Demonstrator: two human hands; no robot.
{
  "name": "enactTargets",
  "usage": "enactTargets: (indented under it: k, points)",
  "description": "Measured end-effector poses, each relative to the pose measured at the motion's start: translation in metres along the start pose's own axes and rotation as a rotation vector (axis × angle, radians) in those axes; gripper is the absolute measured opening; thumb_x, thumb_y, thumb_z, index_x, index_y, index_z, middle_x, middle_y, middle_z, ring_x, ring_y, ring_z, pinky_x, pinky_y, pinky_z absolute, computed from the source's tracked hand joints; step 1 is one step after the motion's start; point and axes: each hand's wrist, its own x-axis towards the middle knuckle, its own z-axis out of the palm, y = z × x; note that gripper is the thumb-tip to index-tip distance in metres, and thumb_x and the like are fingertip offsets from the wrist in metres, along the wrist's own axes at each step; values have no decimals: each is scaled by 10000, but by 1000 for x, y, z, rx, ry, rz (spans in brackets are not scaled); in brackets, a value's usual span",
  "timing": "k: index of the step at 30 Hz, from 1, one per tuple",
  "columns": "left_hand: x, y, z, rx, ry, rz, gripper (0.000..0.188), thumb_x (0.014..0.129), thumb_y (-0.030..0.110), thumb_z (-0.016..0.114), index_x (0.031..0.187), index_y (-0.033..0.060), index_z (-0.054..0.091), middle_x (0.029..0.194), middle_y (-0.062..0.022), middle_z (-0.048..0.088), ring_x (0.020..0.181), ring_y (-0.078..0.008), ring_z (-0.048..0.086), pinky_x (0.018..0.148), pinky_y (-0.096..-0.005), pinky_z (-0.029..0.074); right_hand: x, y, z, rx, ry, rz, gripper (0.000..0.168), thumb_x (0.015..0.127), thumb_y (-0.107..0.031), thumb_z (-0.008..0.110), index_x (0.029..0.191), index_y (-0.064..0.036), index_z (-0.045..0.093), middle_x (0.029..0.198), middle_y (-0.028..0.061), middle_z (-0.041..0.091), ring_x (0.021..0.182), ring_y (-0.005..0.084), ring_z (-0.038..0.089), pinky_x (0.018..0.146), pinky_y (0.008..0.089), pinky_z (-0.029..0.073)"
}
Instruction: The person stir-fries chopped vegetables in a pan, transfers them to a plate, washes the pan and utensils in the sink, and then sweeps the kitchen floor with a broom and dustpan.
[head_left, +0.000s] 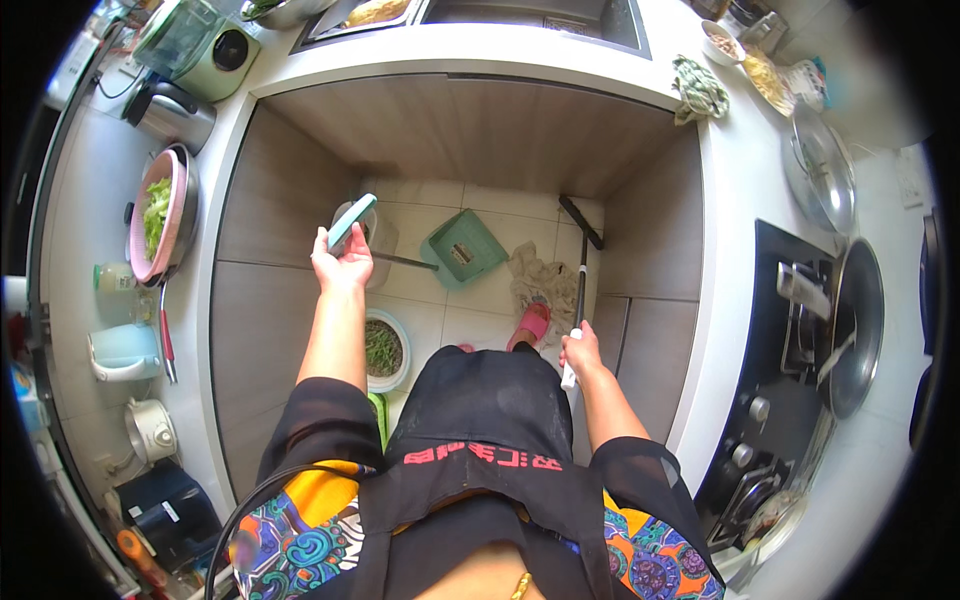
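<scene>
My left hand (343, 259) grips the teal handle end (352, 217) of a long-handled dustpan. Its metal pole (405, 261) runs down to the mint-green pan (465, 249), which rests on the floor tiles and bears a label. In my right hand (583, 349) is the white grip (571, 372) of a broom. The broom's dark shaft leads to a narrow black head (581, 222) on the floor by the right-hand cabinet. A crumpled, dirty cloth (541, 281) lies between the pan and the broom, touching my pink slipper (533, 324).
Grey-brown cabinets enclose the floor on three sides under a white countertop (465, 51). Left of my feet stands a white tub (405, 352) with green scraps, and a whitish bin (384, 240) behind the pole. A wok (859, 330) sits on the gas hob (780, 247) at right.
</scene>
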Motion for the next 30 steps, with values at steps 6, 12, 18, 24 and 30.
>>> enactTargets:
  k: [6,12,18,24,30]
  points:
    - [35,-30,25,55,64,-19,320,854,221,582,1018,-46,515,982,-169,612,842,-293,634,682,-341,591,57,-23,20,-33,43,147,682,865,-47,444,1444,-148,98,592,90,508,394,174,469,331,325,397]
    - [62,-64,38,129,21,-111,311,830,216,636,989,-39,558,962,-165,618,878,-293,627,752,-375,576,73,-3,19,-379,16,221,684,842,-96,465,1443,-179,150,913,167,614,493,250,577,394,365,476]
    - [71,-83,53,215,15,-174,263,816,228,663,879,6,537,861,-126,617,803,-259,636,740,-365,577,11,-19,22,-308,-262,171,653,861,-67,505,1433,-174,209,667,79,534,440,161,496,365,316,423]
    - [69,-83,54,250,5,-219,352,817,264,666,971,4,484,941,-153,576,880,-273,612,799,-389,545,-26,-31,-6,-404,-134,51,602,868,-80,516,1412,-142,267,570,67,520,389,138,470,344,309,399]
    - [68,-78,56,389,63,-345,489,758,325,730,1057,46,462,974,-86,494,935,-242,582,836,-405,488,27,-56,23,-888,46,63,656,800,-57,483,1407,-97,236,1011,261,597,833,355,613,729,414,505]
